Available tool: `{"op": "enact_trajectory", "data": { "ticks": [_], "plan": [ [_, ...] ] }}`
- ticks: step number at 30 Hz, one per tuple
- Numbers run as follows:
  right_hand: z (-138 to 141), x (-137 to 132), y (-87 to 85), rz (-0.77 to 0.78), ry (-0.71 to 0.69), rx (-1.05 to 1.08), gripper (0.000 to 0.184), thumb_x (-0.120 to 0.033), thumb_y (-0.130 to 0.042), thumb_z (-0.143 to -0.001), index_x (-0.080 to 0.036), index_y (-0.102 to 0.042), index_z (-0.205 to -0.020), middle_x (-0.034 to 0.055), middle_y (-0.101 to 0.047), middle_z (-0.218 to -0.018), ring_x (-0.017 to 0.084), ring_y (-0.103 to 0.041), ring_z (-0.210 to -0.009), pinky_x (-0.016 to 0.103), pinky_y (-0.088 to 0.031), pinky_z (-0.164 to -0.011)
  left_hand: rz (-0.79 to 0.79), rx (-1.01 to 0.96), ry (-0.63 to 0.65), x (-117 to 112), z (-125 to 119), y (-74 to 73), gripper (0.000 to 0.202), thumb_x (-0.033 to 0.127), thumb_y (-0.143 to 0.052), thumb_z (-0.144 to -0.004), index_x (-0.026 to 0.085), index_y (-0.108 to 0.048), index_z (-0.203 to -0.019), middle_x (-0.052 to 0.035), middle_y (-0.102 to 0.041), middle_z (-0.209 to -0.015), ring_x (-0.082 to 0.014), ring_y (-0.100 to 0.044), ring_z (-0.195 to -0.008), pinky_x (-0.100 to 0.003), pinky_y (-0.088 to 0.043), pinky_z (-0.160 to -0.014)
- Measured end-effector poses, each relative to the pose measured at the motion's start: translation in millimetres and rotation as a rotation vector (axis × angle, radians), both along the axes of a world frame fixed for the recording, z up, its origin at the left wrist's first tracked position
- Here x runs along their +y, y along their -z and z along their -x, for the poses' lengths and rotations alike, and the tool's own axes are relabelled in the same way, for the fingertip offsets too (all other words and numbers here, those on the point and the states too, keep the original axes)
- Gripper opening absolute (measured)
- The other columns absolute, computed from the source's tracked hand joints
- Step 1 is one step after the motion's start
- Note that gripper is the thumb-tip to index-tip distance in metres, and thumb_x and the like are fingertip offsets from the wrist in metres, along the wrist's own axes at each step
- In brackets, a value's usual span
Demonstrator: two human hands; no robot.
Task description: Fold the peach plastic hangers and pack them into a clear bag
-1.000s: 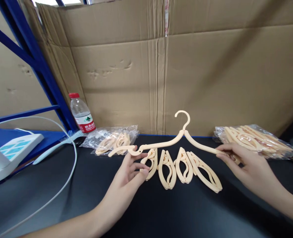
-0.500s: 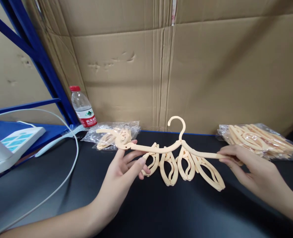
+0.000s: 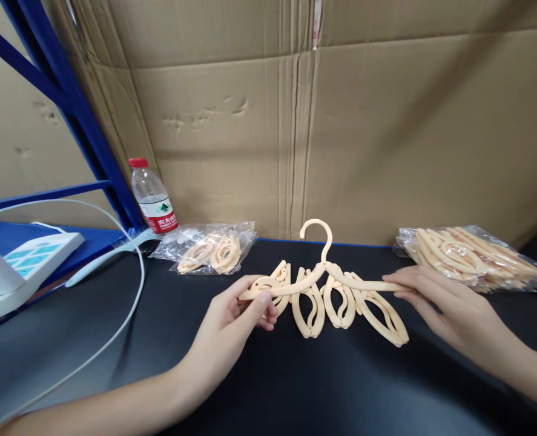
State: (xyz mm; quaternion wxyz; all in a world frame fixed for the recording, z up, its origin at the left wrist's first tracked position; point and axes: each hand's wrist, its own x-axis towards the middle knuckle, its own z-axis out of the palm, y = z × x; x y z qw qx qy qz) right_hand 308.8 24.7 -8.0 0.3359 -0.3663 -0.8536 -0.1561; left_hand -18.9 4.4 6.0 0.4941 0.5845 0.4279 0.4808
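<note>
"Holding the pale hanger (image 3: 325, 265), how are the two hands disposed in the head view?"

"The left hand (image 3: 234, 315) has its grip closed, thumb in front and fingers behind, around the hanger's left end. The right hand (image 3: 447, 303) pinches the right end between thumb and fingertips. The hanger spans the two, hook uppermost and curling to the left."

"And the hinges?"

"The fingers hide part of each end, and the left end overlaps the leftmost of four folded hangers (image 3: 310, 333); the hinge position there cannot be told."

"What would make for good handling?"

"Probably light, even pressure near the ends, with both arms level. Any turning force is best applied close to a joint, as the slim arms may flex."

"Where are the limits of movement?"

"The cardboard wall (image 3: 386, 133) bounds the far edge of the black surface (image 3: 322, 387). A left bag (image 3: 226, 254) and a right bag (image 3: 472, 251) flank the work, the latter just beyond the right hand; a white cable (image 3: 142, 272) loops on the left. The widest room appears on the near side, between the forearms."
</note>
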Motion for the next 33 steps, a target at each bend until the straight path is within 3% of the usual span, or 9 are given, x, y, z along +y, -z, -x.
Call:
{"op": "enact_trajectory", "data": {
  "ticks": [4,8,14,16,20,23,28,33],
  "plan": [
    [-6,3,-2.8,-0.091,0.027,-0.088,0.024,-0.014,-0.047,-0.095,-0.021,-0.059,-0.114,0.0104,-0.065,-0.105,0.026,-0.063,-0.092,0.040,-0.050,-0.082,0.016,-0.056,0.000,0,2,0.2,0.022,0.035,-0.061,-0.090,0.015,-0.065,-0.097,-0.0015,-0.063,-0.071,-0.0142,-0.059,-0.067,-0.022,-0.050,-0.061],
    [-10,1,-7.4,-0.189,0.195,-0.197,0.024,-0.024,-0.044,-0.097,-0.020,-0.068,-0.101,0.0139,-0.068,-0.102,0.031,-0.064,-0.086,0.046,-0.050,-0.072,0.054,-0.102,0.000,0,2,2.0,0.021,0.034,-0.063,-0.089,0.014,-0.066,-0.094,-0.0017,-0.063,-0.069,-0.0144,-0.058,-0.066,-0.022,-0.049,-0.060],
    [-13,-7,-5.7,-0.280,0.336,-0.221,0.035,-0.015,-0.039,-0.093,-0.028,-0.069,-0.107,0.0083,-0.066,-0.124,0.028,-0.069,-0.073,0.043,-0.051,-0.059,0.066,-0.106,-0.027,-1,0,0.8,0.023,0.036,-0.064,-0.088,0.015,-0.067,-0.094,-0.0022,-0.063,-0.069,-0.0153,-0.058,-0.066,-0.023,-0.049,-0.061],
    [-12,-6,-3.7,-0.284,0.319,-0.216,0.036,-0.011,-0.042,-0.092,-0.027,-0.068,-0.109,0.0085,-0.060,-0.133,0.029,-0.070,-0.077,0.043,-0.053,-0.061,0.070,-0.097,-0.028,-2,0,0.2,0.024,0.037,-0.063,-0.088,0.015,-0.067,-0.093,-0.0025,-0.063,-0.069,-0.0152,-0.058,-0.066,-0.023,-0.049,-0.061],
    [-11,-2,0.8,-0.204,0.180,-0.157,0.042,-0.004,-0.042,-0.090,-0.024,-0.063,-0.121,0.0115,-0.044,-0.147,0.032,-0.064,-0.107,0.048,-0.056,-0.079,0.088,-0.106,-0.039,-2,-1,1.3,0.024,0.038,-0.065,-0.087,0.015,-0.067,-0.092,-0.0028,-0.063,-0.069,-0.0155,-0.057,-0.066,-0.023,-0.048,-0.060],
    [-8,-2,2.7,-0.149,0.085,-0.070,0.046,-0.001,-0.043,-0.089,-0.024,-0.059,-0.126,0.0123,-0.041,-0.150,0.031,-0.064,-0.109,0.048,-0.057,-0.084,0.097,-0.116,-0.018,-1,-1,2.8,0.023,0.037,-0.065,-0.087,0.015,-0.067,-0.093,-0.0023,-0.062,-0.069,-0.0152,-0.057,-0.066,-0.023,-0.049,-0.060],
    [0,-7,0.1,-0.104,0.035,0.062,0.047,-0.003,-0.048,-0.090,-0.028,-0.058,-0.129,0.0081,-0.052,-0.142,0.027,-0.067,-0.107,0.043,-0.059,-0.089,0.087,-0.107,-0.009,-1,-1,1.6,0.021,0.035,-0.064,-0.088,0.015,-0.067,-0.091,-0.0023,-0.063,-0.070,-0.0147,-0.057,-0.066,-0.023,-0.049,-0.061],
    [6,-6,-4.1,-0.010,0.054,0.203,0.026,-0.015,-0.051,-0.092,-0.027,-0.069,-0.106,0.0044,-0.070,-0.117,0.026,-0.069,-0.102,0.044,-0.058,-0.092,0.063,-0.096,-0.011,-1,0,1.5,0.020,0.035,-0.064,-0.088,0.015,-0.067,-0.091,-0.0022,-0.063,-0.069,-0.0148,-0.058,-0.065,-0.022,-0.049,-0.060]
  ]
}}
